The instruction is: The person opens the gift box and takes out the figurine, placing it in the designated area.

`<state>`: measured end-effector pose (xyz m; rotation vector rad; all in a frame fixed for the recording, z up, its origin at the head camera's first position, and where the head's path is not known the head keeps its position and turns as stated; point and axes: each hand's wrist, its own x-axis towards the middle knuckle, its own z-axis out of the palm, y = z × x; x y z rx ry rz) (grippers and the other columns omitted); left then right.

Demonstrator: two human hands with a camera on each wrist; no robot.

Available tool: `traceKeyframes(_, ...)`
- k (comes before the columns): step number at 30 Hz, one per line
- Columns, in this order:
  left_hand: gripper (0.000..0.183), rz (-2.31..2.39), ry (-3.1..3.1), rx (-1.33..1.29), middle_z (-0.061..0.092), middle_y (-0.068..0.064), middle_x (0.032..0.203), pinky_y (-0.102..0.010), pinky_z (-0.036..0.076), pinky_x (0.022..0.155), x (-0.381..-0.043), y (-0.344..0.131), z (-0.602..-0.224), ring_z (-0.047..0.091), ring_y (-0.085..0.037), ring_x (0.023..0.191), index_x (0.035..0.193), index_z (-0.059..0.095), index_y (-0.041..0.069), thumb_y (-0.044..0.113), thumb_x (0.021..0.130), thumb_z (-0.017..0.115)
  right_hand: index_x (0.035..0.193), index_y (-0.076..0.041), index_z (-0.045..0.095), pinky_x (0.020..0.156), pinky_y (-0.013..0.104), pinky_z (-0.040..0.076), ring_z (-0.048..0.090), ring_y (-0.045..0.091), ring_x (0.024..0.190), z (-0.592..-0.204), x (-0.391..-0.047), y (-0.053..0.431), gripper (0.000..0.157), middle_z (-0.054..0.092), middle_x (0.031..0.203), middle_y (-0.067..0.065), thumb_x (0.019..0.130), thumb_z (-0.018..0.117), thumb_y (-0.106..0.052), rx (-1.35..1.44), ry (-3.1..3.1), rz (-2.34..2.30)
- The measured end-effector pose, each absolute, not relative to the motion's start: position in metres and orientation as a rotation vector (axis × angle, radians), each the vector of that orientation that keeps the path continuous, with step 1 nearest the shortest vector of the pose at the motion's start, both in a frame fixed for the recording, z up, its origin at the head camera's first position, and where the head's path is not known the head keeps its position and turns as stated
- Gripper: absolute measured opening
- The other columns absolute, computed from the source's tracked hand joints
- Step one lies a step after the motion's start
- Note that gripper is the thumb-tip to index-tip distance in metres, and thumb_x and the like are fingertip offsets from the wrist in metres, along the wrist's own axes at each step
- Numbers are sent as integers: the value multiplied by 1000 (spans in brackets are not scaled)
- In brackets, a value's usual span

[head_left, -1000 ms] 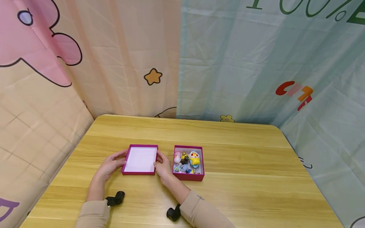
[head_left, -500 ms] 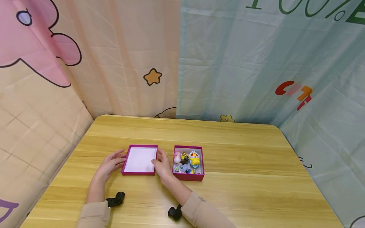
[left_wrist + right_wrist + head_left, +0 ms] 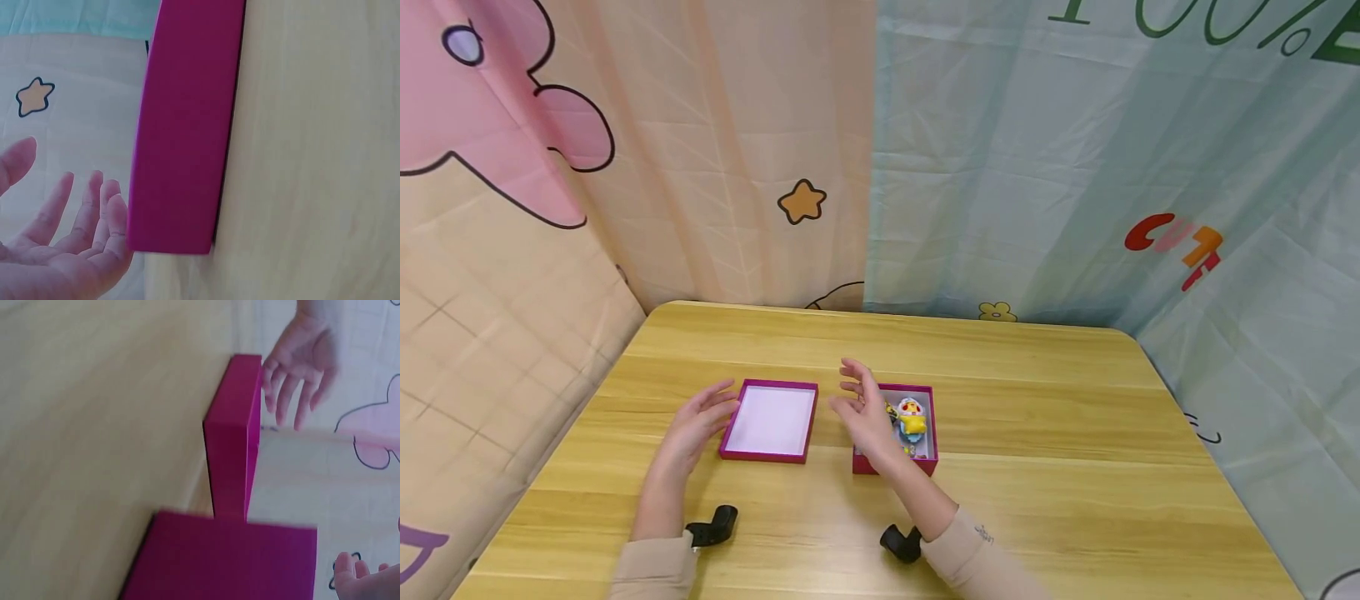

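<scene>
A shallow magenta box lid (image 3: pixel 770 420) with a white inside lies hollow side up on the table. At its left edge is my left hand (image 3: pixel 688 429), fingers loosely spread, holding nothing; the left wrist view shows the fingers (image 3: pixel 87 212) beside the lid's side wall. To the right stands a matching magenta box (image 3: pixel 934 442), uncovered. My right hand (image 3: pixel 868 421) hovers over its left part with relaxed fingers and nothing in them. A toy figure in yellow and white (image 3: pixel 912 418) shows inside the box; the hand hides other toys there.
The wooden table (image 3: pixel 1037 400) carries both box parts near its middle. Behind it hangs a printed curtain (image 3: pixel 1000 167). A black wrist camera (image 3: pixel 713 527) juts from the left wrist, and another black camera (image 3: pixel 901 543) from the right.
My right hand has left the lid's right edge and moved right, over the box, covering some toys. The lid has turned very slightly. My left hand has shifted a little right and up.
</scene>
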<state>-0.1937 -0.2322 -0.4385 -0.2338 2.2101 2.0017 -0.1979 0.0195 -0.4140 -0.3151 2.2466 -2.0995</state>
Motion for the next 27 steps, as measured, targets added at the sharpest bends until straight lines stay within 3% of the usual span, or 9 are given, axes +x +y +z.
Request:
traceKeyframes(5,53,1977,2217,-213,33,-22,139,-30,41,99,-193,-218,-435,44,-24,119,142,27,3,17,95,48,137,-7,33,99,45,40,43,34,117,-393,-191,45,56,40,132,15,87,57,-3,-426,2327,-2007)
traceKeyframes(9,54,1987,2182,-172,35,-21,137,-36,40,101,-194,-205,-436,41,-31,122,142,28,4,16,95,49,135,1,33,95,53,40,43,39,114,-385,-189,63,54,40,129,21,87,55,2,-577,2437,-1956)
traceKeyframes(14,53,2038,2122,-114,37,-23,134,-37,41,99,-195,-190,-439,41,-35,121,140,31,3,12,93,52,135,-5,36,90,55,41,44,33,111,-405,-205,86,56,43,126,18,85,60,0,-706,2649,-1828)
traceKeyframes(21,54,2086,2038,-33,40,-25,130,-27,49,89,-197,-170,-443,45,-33,115,139,32,3,10,90,55,136,-12,36,92,52,42,41,28,112,-416,-218,113,61,42,128,13,83,65,-9,-770,2870,-1556)
traceKeyframes(27,58,2056,2024,23,41,-25,128,-38,47,92,-196,-154,-444,48,-36,113,140,30,6,11,89,57,136,-13,38,97,47,42,43,28,116,-415,-222,132,62,43,128,13,83,68,-18,-851,3091,-1079)
